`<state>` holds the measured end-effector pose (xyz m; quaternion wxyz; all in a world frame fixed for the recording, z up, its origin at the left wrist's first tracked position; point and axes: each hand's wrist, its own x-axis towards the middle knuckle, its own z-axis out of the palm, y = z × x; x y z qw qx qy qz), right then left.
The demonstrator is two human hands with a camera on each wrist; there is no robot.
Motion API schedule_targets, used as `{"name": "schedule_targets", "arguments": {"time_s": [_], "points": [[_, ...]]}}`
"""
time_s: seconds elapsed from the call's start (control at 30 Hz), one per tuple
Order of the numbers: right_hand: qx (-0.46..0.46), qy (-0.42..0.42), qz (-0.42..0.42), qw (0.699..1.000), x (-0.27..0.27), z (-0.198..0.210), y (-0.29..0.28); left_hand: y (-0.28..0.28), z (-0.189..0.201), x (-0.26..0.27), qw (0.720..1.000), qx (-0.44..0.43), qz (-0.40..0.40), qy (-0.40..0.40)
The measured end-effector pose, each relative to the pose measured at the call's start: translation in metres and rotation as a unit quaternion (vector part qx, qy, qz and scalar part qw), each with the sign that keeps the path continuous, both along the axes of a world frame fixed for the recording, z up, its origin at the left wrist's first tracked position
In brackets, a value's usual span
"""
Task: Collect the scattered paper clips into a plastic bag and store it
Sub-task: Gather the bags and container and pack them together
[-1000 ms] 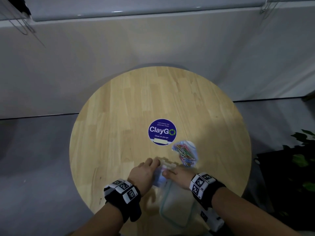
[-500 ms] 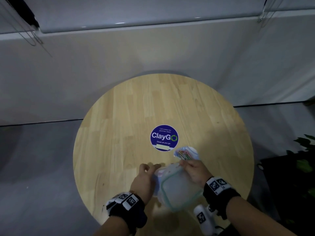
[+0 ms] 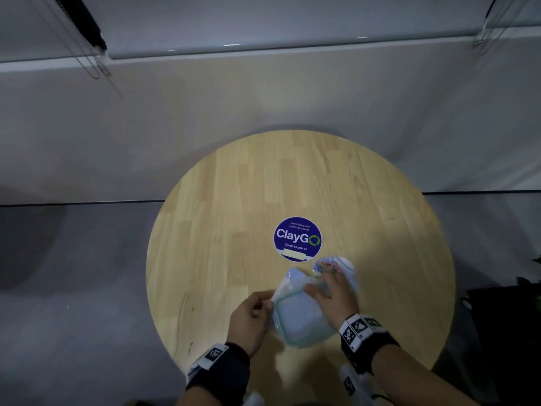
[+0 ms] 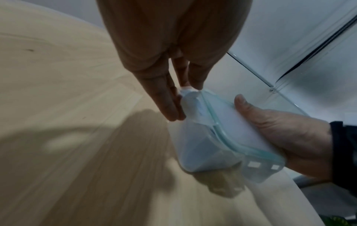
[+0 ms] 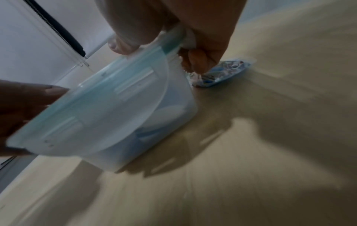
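A translucent plastic container (image 3: pixel 301 315) with a teal-rimmed lid sits tilted on the round wooden table (image 3: pixel 234 215), near its front edge. My left hand (image 3: pixel 268 303) pinches a latch flap (image 4: pixel 188 95) at the container's left side. The right hand (image 3: pixel 319 285) grips the lid's right edge, thumb (image 4: pixel 245 105) on top and fingers curled beneath. Just behind the right hand lies a clear plastic bag (image 3: pixel 333 266) of coloured paper clips, which also shows in the right wrist view as the bag (image 5: pixel 222 73) flat on the wood beyond the container (image 5: pixel 115 114).
A round blue ClayGo sticker (image 3: pixel 297 239) marks the table's middle. A pale wall (image 3: pixel 263 98) stands behind the table and grey floor (image 3: pixel 73 288) lies to the left. A dark planter with green leaves (image 3: pixel 524 288) stands at the right.
The container has moved away from the table's front edge towards the bag and now tilts. My right hand has shifted from its left corner to the lid's right edge.
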<state>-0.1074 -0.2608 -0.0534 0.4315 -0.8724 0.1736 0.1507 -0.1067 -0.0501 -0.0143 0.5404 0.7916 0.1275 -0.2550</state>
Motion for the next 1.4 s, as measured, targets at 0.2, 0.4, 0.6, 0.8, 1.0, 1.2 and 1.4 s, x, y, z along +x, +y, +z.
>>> {"name": "schedule_targets", "arguments": {"time_s": [0.2,0.4,0.6,0.8,1.0,1.2,1.4], "points": [[0.067,-0.071,-0.025,0.995,-0.011,0.013,-0.005,0.004,0.002,0.016,0.988,0.088,-0.108,-0.062],[0.122,-0.157,-0.114,0.973,-0.029,0.044,-0.023,-0.001,0.009,0.032,0.951,0.167,-0.217,-0.142],[0.182,-0.061,0.038,0.981,-0.028,0.042,-0.01,-0.024,0.01,0.038,0.925,0.217,-0.283,-0.133],[0.124,0.075,0.123,0.982,-0.011,0.033,0.0,-0.035,0.006,0.041,0.877,0.305,-0.345,-0.135],[0.138,-0.041,-0.002,0.99,0.002,0.039,-0.015,-0.038,-0.006,0.051,0.906,0.277,-0.312,-0.074],[0.022,0.002,0.114,0.993,0.022,0.017,-0.017,-0.027,-0.016,0.05,0.962,0.151,-0.217,-0.071],[-0.06,-0.003,0.135,0.989,0.026,0.011,-0.009,-0.013,-0.023,0.041,0.996,-0.044,-0.064,0.041]]}}
